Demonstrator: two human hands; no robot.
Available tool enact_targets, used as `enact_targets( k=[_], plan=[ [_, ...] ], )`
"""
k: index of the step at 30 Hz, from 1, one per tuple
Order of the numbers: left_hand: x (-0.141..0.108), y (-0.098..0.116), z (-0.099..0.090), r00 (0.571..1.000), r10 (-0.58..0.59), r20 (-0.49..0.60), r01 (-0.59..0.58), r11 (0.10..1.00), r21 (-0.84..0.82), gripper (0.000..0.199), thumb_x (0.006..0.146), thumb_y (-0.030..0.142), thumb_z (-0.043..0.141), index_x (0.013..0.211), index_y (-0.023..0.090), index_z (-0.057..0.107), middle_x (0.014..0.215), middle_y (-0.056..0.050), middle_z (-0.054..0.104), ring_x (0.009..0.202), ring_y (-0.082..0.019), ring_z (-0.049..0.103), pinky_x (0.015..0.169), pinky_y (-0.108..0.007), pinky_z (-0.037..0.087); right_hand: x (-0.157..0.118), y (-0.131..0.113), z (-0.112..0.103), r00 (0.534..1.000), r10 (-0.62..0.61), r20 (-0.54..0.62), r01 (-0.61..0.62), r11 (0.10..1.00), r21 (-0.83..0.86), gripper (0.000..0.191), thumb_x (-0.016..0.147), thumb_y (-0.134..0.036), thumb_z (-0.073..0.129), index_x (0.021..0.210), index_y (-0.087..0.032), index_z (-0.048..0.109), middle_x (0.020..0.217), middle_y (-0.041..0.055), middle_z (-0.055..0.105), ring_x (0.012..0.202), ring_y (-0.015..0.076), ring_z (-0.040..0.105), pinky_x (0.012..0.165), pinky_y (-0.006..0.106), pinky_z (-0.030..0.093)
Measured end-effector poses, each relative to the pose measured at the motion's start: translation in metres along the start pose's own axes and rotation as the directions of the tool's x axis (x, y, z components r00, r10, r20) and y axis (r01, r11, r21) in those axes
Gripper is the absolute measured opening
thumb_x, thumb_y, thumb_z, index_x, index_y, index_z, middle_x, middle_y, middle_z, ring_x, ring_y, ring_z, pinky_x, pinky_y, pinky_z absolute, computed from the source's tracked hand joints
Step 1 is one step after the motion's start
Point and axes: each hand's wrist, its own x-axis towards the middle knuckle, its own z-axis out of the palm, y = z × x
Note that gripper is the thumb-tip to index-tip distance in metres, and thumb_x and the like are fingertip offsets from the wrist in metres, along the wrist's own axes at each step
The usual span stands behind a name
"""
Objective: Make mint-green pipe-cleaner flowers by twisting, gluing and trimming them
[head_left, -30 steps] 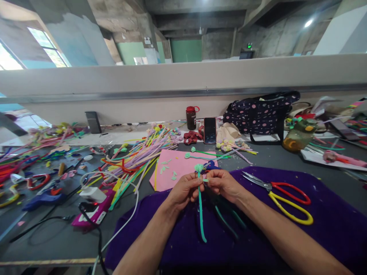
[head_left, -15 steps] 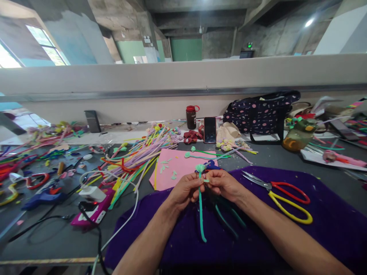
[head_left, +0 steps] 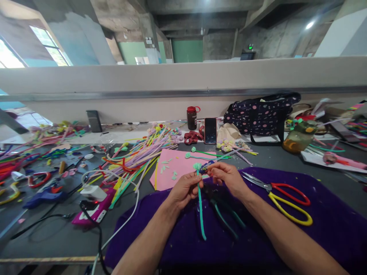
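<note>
My left hand (head_left: 186, 189) is closed around a mint-green fuzzy stem (head_left: 202, 214), like a pipe cleaner. At its top sits a small mint-green flower head (head_left: 197, 166), and the stem's lower end hangs over the purple cloth. My right hand (head_left: 228, 177) has its thumb and fingers pinched together beside a dark-blue tool (head_left: 207, 166) lying just behind the flower head. What those fingertips hold is too small and covered to make out. Below the hands, dark pliers with green handles (head_left: 225, 215) rest on the cloth. Scissors (head_left: 282, 196) with red and yellow handles lie right of my right hand.
Pink paper (head_left: 169, 173) with small green pieces lies behind my left hand. Bundled coloured stems (head_left: 149, 149), a magenta power strip (head_left: 93, 212) and a blue glue gun (head_left: 46, 196) are leftward. At the back stand a phone (head_left: 210, 131), a bottle (head_left: 192, 118) and a bag (head_left: 255, 116).
My right hand has moved up and away from the left, from a small pale-green piece at the stem to the blue tool. My left hand still holds the stem.
</note>
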Motion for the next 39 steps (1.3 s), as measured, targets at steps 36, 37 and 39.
enact_targets(
  k=[36,37,39],
  plan=[
    [0.001,-0.004,0.002,0.998,-0.001,-0.055,0.002,1.000,0.024,0.029,0.069,0.038,0.065,0.069,0.011,0.058,0.040,0.006,0.042,0.032,-0.002,0.033,0.032,-0.014,0.023,-0.018,-0.004,0.016,0.855,-0.506,0.114,0.473,0.670,-0.572,0.008,0.079,-0.014,0.052,0.079,-0.018,0.058,0.072,0.0022,0.059,0.067,0.0127,0.054,0.061,0.024,0.043],
    [0.001,-0.005,0.002,0.998,-0.008,-0.055,0.010,0.999,0.032,0.029,0.069,0.039,0.065,0.069,0.010,0.058,0.040,0.006,0.042,0.032,-0.002,0.034,0.032,-0.014,0.024,-0.018,-0.003,0.015,0.844,-0.521,0.128,0.488,0.646,-0.587,0.008,0.080,-0.014,0.051,0.079,-0.018,0.058,0.073,0.0025,0.059,0.067,0.0128,0.055,0.062,0.024,0.044],
    [0.002,-0.005,0.003,0.998,-0.015,-0.054,0.017,0.999,0.036,0.030,0.068,0.039,0.065,0.071,0.010,0.059,0.040,0.006,0.041,0.032,-0.003,0.034,0.032,-0.014,0.023,-0.017,0.000,0.014,0.815,-0.553,0.175,0.528,0.584,-0.617,0.008,0.080,-0.014,0.051,0.081,-0.018,0.057,0.075,0.0034,0.060,0.070,0.0130,0.056,0.064,0.025,0.045]
  ],
)
